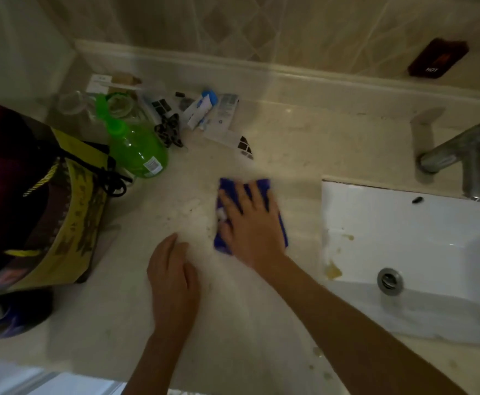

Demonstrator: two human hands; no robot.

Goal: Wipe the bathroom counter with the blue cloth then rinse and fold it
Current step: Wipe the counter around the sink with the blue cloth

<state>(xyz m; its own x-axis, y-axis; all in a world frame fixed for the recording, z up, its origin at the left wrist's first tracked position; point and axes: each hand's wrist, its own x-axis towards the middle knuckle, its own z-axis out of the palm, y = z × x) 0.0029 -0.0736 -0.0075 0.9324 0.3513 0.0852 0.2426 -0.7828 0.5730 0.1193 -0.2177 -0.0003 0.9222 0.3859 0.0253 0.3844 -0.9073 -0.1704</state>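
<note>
Currently blue cloth (264,192) lies flat on counter (290,143), left of sink (404,223). Right hand (250,223) presses it w/ fingers spread, no pinch. Left hand (173,277) rests flat alongside, holding nothing. Wipe stage in progress, approx.; specks remain near front edge. Rinse & fold outstanding.

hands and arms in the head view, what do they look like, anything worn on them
Two bare hands and forearms enter from the bottom edge. The left hand and the right hand wear no gloves, and no rings, watch or bracelet show on the fingers or wrists. No sleeves reach into view: both forearms are uncovered as far as the frame shows them. The picture is dim and slightly blurred, so fine details such as nails cannot be told.
</note>
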